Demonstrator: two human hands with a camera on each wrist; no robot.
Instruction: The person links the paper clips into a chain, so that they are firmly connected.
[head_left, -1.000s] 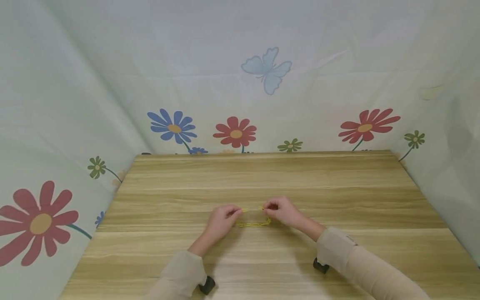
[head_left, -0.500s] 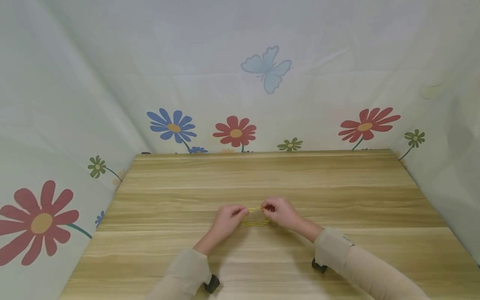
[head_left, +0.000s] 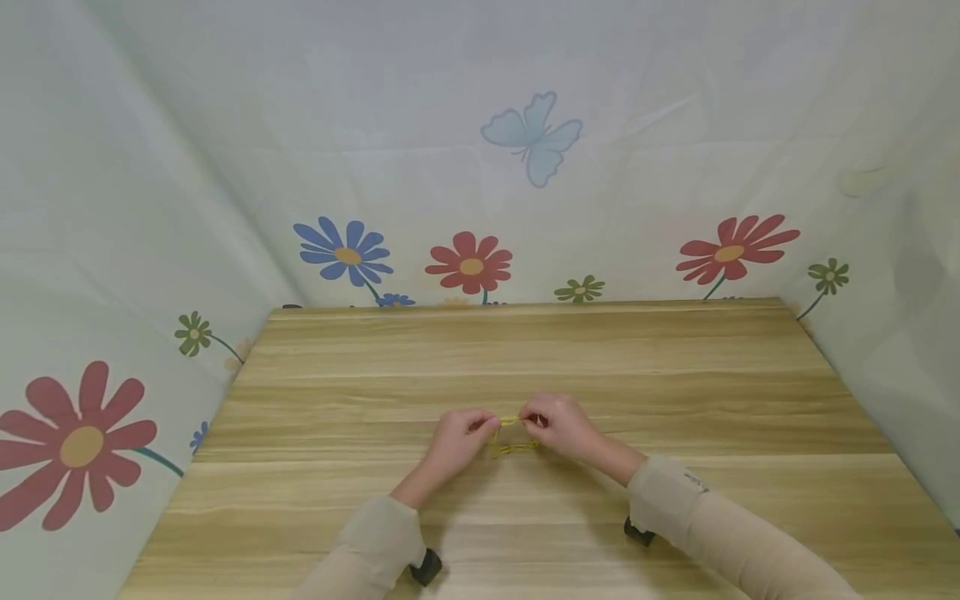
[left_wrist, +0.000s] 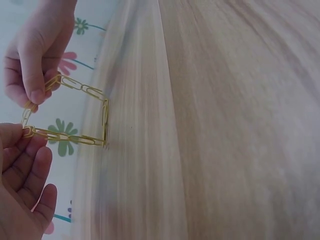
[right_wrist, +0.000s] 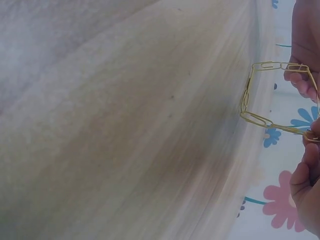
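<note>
Your yellow paper-clip chain hangs near the surface's middle, each end pinched in curled fingers of your left hand and right hand, so bring those ends together slowly, since the end clips look blurred here.

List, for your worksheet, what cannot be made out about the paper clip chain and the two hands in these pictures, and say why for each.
- Head view: the single links of the paper clip chain are too small to count.
- Left wrist view: whether the chain's two ends are joined; the fingers of the right hand cover one end.
- Right wrist view: the left hand and the right hand are cut by the frame edge.
</note>
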